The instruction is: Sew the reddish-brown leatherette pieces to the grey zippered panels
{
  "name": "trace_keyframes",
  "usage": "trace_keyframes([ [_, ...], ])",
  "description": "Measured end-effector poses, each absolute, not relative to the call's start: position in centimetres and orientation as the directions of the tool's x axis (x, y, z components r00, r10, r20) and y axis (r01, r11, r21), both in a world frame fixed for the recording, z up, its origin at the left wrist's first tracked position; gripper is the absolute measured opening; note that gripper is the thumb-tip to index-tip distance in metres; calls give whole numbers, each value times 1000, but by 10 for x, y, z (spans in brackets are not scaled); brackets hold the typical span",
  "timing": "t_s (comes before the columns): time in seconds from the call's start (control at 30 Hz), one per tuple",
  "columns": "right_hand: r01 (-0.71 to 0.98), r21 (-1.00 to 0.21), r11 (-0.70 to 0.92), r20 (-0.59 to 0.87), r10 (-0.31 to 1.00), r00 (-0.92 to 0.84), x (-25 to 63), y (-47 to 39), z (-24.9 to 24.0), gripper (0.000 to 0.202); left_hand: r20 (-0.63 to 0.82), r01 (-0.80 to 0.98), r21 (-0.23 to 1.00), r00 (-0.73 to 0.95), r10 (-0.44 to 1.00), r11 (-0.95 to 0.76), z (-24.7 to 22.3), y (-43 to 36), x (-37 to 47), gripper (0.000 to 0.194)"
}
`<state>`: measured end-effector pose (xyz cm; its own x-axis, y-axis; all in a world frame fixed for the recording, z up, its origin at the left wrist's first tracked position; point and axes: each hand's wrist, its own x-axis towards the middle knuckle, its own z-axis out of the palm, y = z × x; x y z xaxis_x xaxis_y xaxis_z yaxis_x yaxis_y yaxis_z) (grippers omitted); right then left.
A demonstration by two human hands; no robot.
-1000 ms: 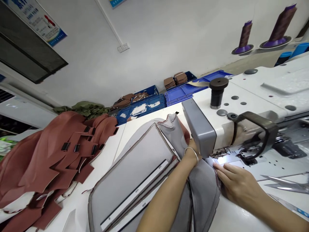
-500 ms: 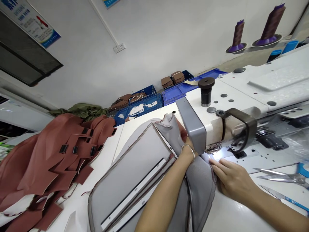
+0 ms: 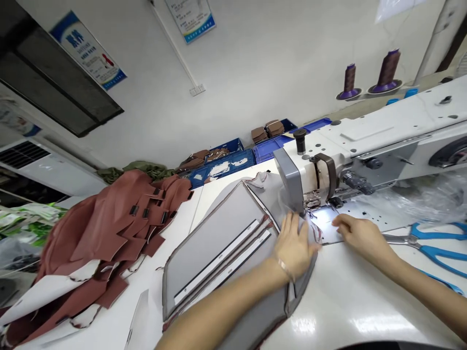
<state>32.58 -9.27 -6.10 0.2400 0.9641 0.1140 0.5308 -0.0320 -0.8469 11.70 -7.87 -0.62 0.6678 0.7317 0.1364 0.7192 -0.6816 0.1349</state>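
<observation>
My left hand (image 3: 294, 245), with a bracelet at the wrist, lies with its fingers spread on a grey sewn cover (image 3: 209, 250). The cover has dark reddish seam edges and white strips with holes, and its upper right end reaches the head of a white sewing machine (image 3: 290, 177). Just right of the lit needle area, my right hand (image 3: 359, 236) has thumb and fingers pinched together above the machine bed. What they hold, if anything, is too small to make out. Blue-handled scissors (image 3: 412, 239) lie beside my right wrist, their tips partly hidden.
Reddish-brown cut pieces (image 3: 109, 218) with black tabs are heaped at left. Blue crates (image 3: 233, 165) with brown pieces stand behind the table. Thread spools (image 3: 387, 70) rise behind the machine. A second blue-handled tool (image 3: 441, 282) and clear plastic (image 3: 419, 194) are at right.
My left hand has come out from behind the machine head and moved toward me onto the cover. The right hand has left the cover's edge and now pinches. The view has shifted.
</observation>
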Motion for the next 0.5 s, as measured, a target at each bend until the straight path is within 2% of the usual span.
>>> trace_keyframes([
  [0.07,357,-928,-110,-45,981,187,324,-103,-59,14,58,713,-18,701,711,-701,-7,-127,88,80],
  [0.17,36,-979,-199,-195,976,96,307,-121,-54,34,-131,752,-239,602,788,-615,-3,-168,51,60],
  [0.23,-151,-964,-217,-228,972,60,289,-128,-48,48,-283,747,-283,534,797,-602,14,-167,37,69],
  [0.27,-227,-951,-212,-230,972,54,280,-129,-45,51,-368,724,-264,535,761,-637,28,-160,33,77],
  [0.33,-341,-922,-184,-220,973,70,262,-125,-38,53,-509,633,-146,611,606,-760,64,-142,34,89],
  [0.37,-380,-910,-166,-216,972,93,254,-120,-36,52,-523,609,-79,648,553,-789,84,-133,39,88],
  [0.43,-422,-896,-140,-226,960,163,242,-110,-36,46,-500,599,54,709,498,-799,118,-121,56,76],
  [0.5,-425,-895,-135,-257,935,244,237,-104,-40,38,-518,580,178,742,426,-795,134,-119,80,56],
])
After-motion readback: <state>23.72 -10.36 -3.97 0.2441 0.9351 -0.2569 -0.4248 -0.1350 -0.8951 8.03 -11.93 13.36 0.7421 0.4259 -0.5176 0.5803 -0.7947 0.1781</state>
